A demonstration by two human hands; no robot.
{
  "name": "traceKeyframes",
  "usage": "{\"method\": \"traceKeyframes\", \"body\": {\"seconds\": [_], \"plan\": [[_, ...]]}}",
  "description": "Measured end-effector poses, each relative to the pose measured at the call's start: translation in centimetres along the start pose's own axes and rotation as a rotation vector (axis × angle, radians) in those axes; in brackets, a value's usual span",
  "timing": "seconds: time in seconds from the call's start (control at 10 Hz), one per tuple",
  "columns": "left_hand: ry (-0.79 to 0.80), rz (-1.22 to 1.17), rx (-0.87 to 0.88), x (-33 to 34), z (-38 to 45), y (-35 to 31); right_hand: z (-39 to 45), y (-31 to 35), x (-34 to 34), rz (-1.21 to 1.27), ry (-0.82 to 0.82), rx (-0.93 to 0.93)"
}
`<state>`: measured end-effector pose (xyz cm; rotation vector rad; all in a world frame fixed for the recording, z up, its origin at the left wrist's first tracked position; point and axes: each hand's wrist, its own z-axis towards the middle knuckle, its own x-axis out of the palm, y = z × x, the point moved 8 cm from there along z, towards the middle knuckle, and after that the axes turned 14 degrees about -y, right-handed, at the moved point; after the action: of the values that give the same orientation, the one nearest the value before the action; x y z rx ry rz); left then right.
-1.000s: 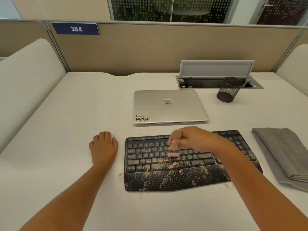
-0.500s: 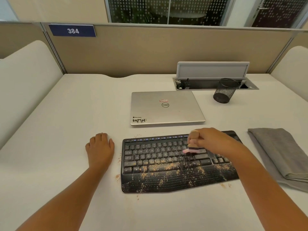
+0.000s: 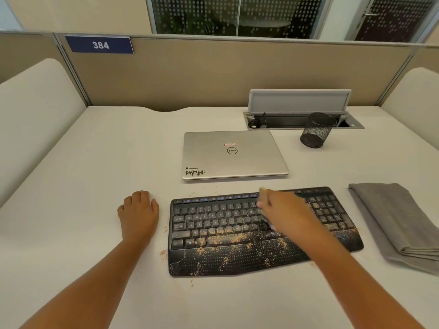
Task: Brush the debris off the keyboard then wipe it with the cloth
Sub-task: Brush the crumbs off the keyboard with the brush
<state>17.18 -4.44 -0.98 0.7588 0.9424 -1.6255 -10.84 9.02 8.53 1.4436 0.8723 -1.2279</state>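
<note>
Keyboard [image 3: 237, 233], matte black and crumb-dusted, lies under right hand [image 3: 285, 214] gripping brush [image 3: 263, 194]; left hand [image 3: 140, 214] rests flat.

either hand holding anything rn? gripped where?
The right hand grips a small brush by its pale handle, bristle end down on the keyboard. The left hand holds nothing, resting on the desk.

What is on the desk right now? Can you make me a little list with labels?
keyboard: black keyboard, sandy crumbs on the bottom keys and wrist rest
right hand: right hand holds a small brush over the keys
left hand: left hand rests on the desk, beside the keyboard
cloth: grey cloth, folded, right of the keyboard, untouched
laptop: silver laptop, closed, behind the keyboard
cup: black mesh cup
</note>
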Motion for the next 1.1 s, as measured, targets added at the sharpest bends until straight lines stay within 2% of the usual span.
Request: {"method": "traceKeyframes", "body": {"seconds": [0.2,0.4,0.6,0.7,0.8,1.0,1.1], "plan": [[0.012,0.002,0.0,0.1,0.0,0.1,-0.8,4.9,1.3,0.174,0.013,-0.059],[0.022,0.007,-0.014,0.1,0.0,0.1,0.1,1.9,-1.0,0.212,-0.061,0.073],[0.033,0.01,-0.007,0.1,0.0,0.2,-1.2,2.9,1.5,0.389,-0.025,0.104],[0.02,0.007,-0.009,0.1,0.0,0.1,-0.7,2.6,0.4,0.474,-0.13,0.127],[0.028,0.003,-0.006,0.2,0.0,0.2,-0.6,2.2,-0.1,0.41,-0.172,0.11],[0.016,0.002,-0.006,0.1,0.0,0.2,-2.1,2.5,1.5,0.271,-0.041,0.004],[0.009,-0.007,-0.002,0.2,0.0,0.1,-0.9,1.6,0.4,0.335,-0.125,0.046]]}}
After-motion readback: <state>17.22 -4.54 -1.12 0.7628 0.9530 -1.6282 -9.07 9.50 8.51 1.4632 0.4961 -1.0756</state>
